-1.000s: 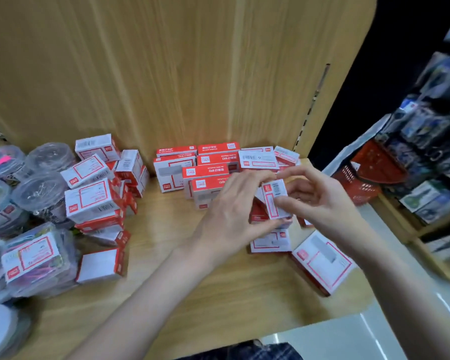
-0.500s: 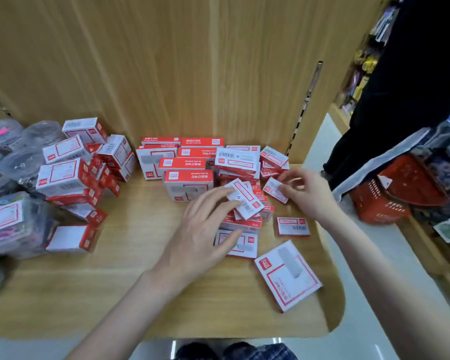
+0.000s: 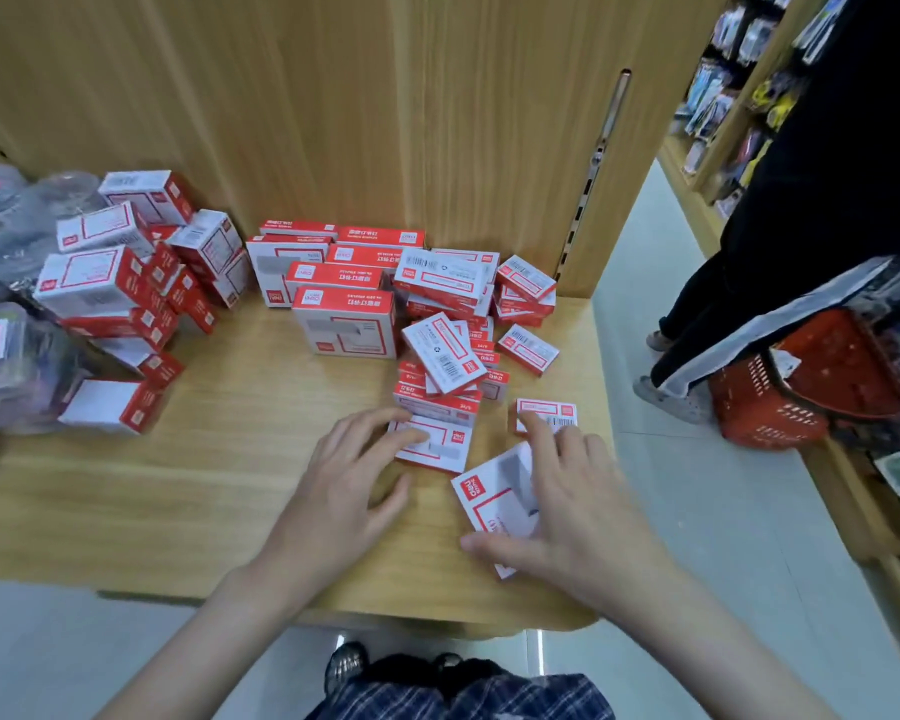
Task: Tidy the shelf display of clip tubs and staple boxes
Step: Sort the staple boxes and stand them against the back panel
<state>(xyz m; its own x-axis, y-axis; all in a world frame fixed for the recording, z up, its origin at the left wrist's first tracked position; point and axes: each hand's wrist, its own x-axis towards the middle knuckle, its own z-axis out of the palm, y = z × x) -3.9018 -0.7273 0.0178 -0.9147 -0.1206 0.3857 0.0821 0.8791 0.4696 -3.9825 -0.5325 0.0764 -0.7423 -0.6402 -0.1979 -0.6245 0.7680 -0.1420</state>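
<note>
The left hand (image 3: 341,491) lies flat on the wooden shelf (image 3: 178,491) with its fingers spread, and the fingertips touch a small flat staple box (image 3: 437,443). The right hand (image 3: 567,506) is spread wide over a bigger flat staple box (image 3: 489,504) near the shelf's front edge; it holds nothing tight. More red and white staple boxes (image 3: 344,304) sit piled behind. Clear clip tubs (image 3: 1,345) stand far left. A red basket (image 3: 801,392) sits on the floor.

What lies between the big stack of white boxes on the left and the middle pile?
In the head view, only bare wooden shelf separates the left stack from the middle pile.
</note>
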